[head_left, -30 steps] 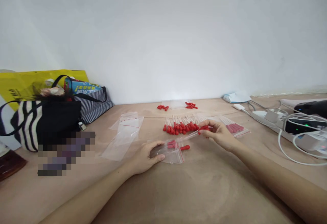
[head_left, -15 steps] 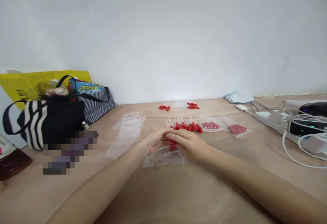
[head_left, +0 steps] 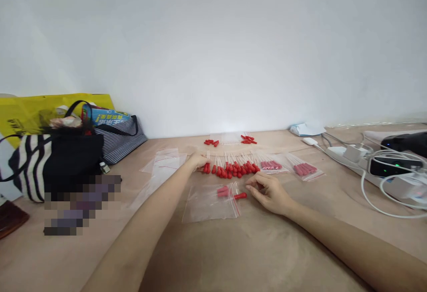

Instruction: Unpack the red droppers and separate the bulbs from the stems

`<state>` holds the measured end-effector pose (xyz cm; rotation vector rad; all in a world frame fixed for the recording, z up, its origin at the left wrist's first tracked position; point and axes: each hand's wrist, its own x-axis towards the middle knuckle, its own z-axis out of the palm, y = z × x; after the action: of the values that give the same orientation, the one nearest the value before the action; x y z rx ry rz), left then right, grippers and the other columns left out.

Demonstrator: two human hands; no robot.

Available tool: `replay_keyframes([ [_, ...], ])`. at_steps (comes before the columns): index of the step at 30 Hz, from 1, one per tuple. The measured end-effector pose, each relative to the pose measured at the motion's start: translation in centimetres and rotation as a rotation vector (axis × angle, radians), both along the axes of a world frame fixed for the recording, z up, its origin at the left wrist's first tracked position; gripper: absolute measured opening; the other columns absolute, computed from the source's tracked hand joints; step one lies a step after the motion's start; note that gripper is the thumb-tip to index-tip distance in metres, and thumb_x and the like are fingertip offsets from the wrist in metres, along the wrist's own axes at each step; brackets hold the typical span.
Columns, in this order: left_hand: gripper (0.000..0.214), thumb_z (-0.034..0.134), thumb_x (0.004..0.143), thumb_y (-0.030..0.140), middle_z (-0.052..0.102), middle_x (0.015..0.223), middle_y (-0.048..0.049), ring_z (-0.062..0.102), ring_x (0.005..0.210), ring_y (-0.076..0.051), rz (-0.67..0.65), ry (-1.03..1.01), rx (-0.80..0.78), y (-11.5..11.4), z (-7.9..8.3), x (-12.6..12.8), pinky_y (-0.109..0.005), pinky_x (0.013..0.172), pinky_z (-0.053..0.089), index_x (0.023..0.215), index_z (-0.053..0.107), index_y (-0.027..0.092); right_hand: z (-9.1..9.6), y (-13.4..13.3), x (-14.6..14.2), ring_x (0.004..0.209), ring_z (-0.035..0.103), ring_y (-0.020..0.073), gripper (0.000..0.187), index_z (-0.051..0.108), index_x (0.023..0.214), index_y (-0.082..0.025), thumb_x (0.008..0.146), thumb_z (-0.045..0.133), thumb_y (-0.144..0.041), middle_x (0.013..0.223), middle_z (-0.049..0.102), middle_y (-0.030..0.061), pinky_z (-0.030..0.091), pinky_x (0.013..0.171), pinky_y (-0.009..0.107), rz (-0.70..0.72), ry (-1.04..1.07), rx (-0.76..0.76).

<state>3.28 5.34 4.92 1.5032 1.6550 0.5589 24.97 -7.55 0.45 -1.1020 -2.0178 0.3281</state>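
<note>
My left hand (head_left: 198,161) reaches to the left end of a row of red-bulbed droppers (head_left: 230,168), its fingers closed around a couple of droppers there. The fingertips are partly hidden. Lower down, my right hand (head_left: 271,193) rests on the table with loosely curled fingers apart and nothing in them. Just left of its thumb lies a loose red bulb (head_left: 240,195) at the mouth of a clear zip bag (head_left: 208,205). Inside that bag, near its opening, are red bulbs (head_left: 222,191).
Filled zip bags of droppers (head_left: 305,169) lie right of the row. Flat clear bags (head_left: 163,170) are at left. More red bulbs (head_left: 248,139) lie near the wall. A power strip (head_left: 355,167) with cables is at right; a black-and-white bag (head_left: 70,163) stands at left.
My hands have parted from over the zip bag. The left moved forward and left to the dropper row; the right drew back to the right, uncovering the bag and bulbs.
</note>
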Motion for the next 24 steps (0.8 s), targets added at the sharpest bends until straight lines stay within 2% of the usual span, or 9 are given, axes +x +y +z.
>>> replay_keyframes([
  [4, 0.013, 0.065, 0.063, 0.023, 0.041, 0.032, 0.0067, 0.045, 0.036, -0.009, 0.043, 0.05, 0.032, -0.1, -0.4, 0.1, -0.019, 0.039, 0.037, 0.06, 0.057, 0.014, 0.2, -0.2, -0.6, 0.062, 0.049, 0.0112, 0.015, 0.057, 0.075, -0.018, 0.08, 0.046, -0.026, 0.07, 0.055, 0.0027, 0.04, 0.054, 0.023, 0.052, -0.02, -0.038],
  [8, 0.019, 0.07, 0.059, 0.022, 0.045, 0.036, 0.0069, 0.049, 0.038, -0.01, 0.062, 0.074, 0.035, -0.5, -0.5, -0.2, -0.02, 0.042, 0.042, 0.07, 0.056, 0.015, 0.5, -0.3, -0.9, 0.069, 0.051, 0.0118, 0.013, 0.059, 0.083, -0.018, 0.079, 0.05, -0.026, 0.079, 0.055, 0.004, 0.042, 0.061, 0.024, 0.114, -0.03, -0.069],
  [13, 0.017, 0.067, 0.063, 0.021, 0.052, 0.046, 0.0041, 0.051, 0.041, -0.008, 0.028, 0.042, 0.084, -1.5, -1.0, -0.2, -0.018, 0.045, 0.044, 0.068, 0.052, 0.014, 0.4, -0.3, -0.9, 0.07, 0.051, 0.0121, 0.017, 0.058, 0.091, -0.019, 0.075, 0.054, -0.025, 0.086, 0.054, 0.005, 0.042, 0.062, 0.026, 0.131, -0.091, -0.123],
  [17, 0.018, 0.066, 0.063, 0.026, 0.053, 0.046, 0.0034, 0.05, 0.039, -0.008, 0.013, 0.077, 0.166, -1.8, -1.7, -0.6, -0.017, 0.041, 0.04, 0.065, 0.052, 0.015, 0.2, 0.0, -0.9, 0.071, 0.05, 0.0129, 0.021, 0.058, 0.093, -0.018, 0.073, 0.056, -0.023, 0.086, 0.054, 0.0049, 0.043, 0.064, 0.027, 0.121, -0.126, -0.144],
  [20, 0.019, 0.064, 0.064, 0.029, 0.054, 0.047, 0.0021, 0.05, 0.039, -0.009, -0.008, 0.117, 0.208, -1.7, -2.0, -1.2, -0.019, 0.04, 0.038, 0.063, 0.053, 0.015, 0.2, 0.2, -1.1, 0.073, 0.051, 0.0132, 0.016, 0.059, 0.088, -0.018, 0.073, 0.057, -0.023, 0.083, 0.055, 0.0042, 0.043, 0.065, 0.026, 0.122, -0.113, -0.165],
  [24, 0.017, 0.059, 0.068, 0.032, 0.058, 0.056, -0.0005, 0.055, 0.049, -0.012, -0.018, 0.17, 0.292, -2.7, -1.6, -1.9, -0.022, 0.049, 0.042, 0.067, 0.055, 0.015, 0.4, 0.1, -1.1, 0.073, 0.05, 0.0131, 0.007, 0.059, 0.077, -0.017, 0.074, 0.055, -0.022, 0.077, 0.055, 0.0031, 0.041, 0.065, 0.026, 0.122, -0.105, -0.156],
])
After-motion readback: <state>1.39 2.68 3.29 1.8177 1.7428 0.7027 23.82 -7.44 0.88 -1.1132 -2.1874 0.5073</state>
